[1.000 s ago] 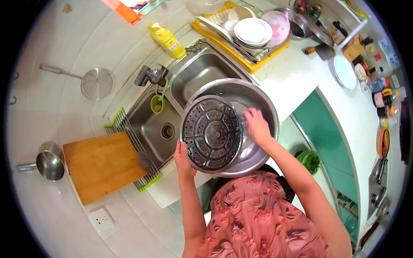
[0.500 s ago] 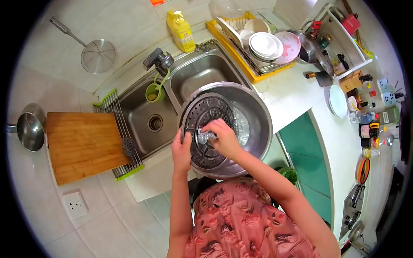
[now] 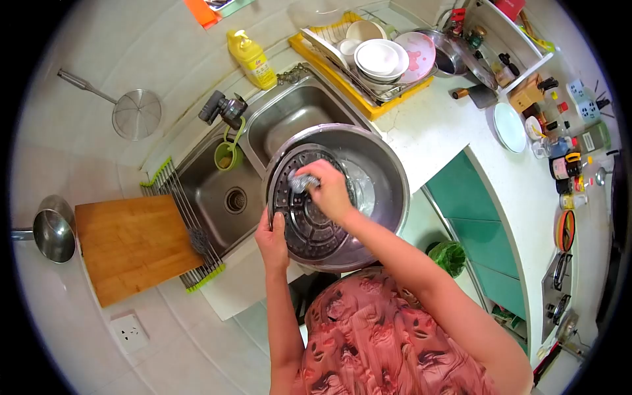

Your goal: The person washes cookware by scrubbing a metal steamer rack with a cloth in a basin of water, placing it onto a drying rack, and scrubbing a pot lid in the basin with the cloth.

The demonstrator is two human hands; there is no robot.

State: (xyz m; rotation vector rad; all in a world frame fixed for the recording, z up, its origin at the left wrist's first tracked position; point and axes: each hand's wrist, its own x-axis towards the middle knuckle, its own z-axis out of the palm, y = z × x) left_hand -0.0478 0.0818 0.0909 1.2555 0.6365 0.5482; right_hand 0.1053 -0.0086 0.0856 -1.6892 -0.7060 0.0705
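Observation:
A large metal basin [image 3: 388, 217] stands in front of the double sink, overlapping its near edge. Inside it, a round perforated steamer rack [image 3: 309, 240] leans at the left, with some water in the basin beside it. My left hand [image 3: 272, 238] grips the rack's left rim, thumb on the upper face and fingers hidden beneath. My right hand [image 3: 329, 187] is closed around a silvery steel wool scrubber [image 3: 303, 182], pressed to the upper part of the rack.
Behind is the double sink [image 3: 253, 141] with a green strainer cup [image 3: 228, 157]. A cutting board [image 3: 135, 247] lies left on a roll-up rack [image 3: 191, 230]. Yellow soap bottle [image 3: 253, 62] and dish rack [image 3: 368, 105] stand at the back; a green-lined bin [image 3: 449, 257] is right.
My right hand has moved the scrubber up and left across the rack, from near its middle to its upper part. My left hand keeps its hold. The camera view has turned slightly.

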